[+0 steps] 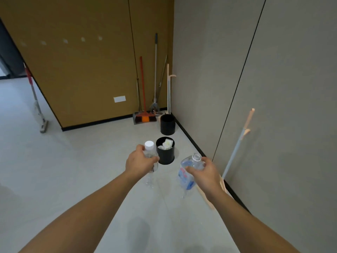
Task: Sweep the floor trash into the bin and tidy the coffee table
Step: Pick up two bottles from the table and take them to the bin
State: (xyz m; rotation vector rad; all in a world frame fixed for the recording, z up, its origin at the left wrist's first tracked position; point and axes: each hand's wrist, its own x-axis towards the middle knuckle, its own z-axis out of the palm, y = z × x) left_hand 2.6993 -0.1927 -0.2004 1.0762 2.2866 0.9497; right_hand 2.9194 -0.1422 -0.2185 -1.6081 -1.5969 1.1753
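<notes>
Clear plastic, 2 bottles, one per hand, both carried over pale floor toward black bins in the corner. Left hand (139,161) wraps fingers round capped bottle (150,157) just under its white cap, grip closed on it, bottle hanging roughly upright. Right hand (204,172) clasps uncapped bottle (187,175) near the neck, grip closed on it too; blue label, open mouth tilted toward 11 o'clock. Can't tell if any liquid left inside.

Near bin (165,151) sits on floor at 12 o'clock from the hands, just beyond left knuckles, already holding white crumpled paper. Second bin (167,124) further back at 12, near the wall corner; inside not visible. Orange broom (144,106) + other long-handled tools lean in the corner behind it. Mop (37,105) leans at 10 o'clock on the tan wall. Pale dustpan handle (237,143) leans at 2 o'clock on grey wall.

Step in hand, prob: drop both bottles in near bin. To do it well:
- bring each bottle right over the rim before letting go, one at a time, since the opening looks narrow vs. 2 bottles
- feed in base-first, upright, so they slide beside the paper and don't bridge the rim
- keep the uncapped one mouth-up till over the bin, in case of drips
- bin is light-looking, may tip if knocked; lower, don't throw

Coffee desk not in view
</notes>
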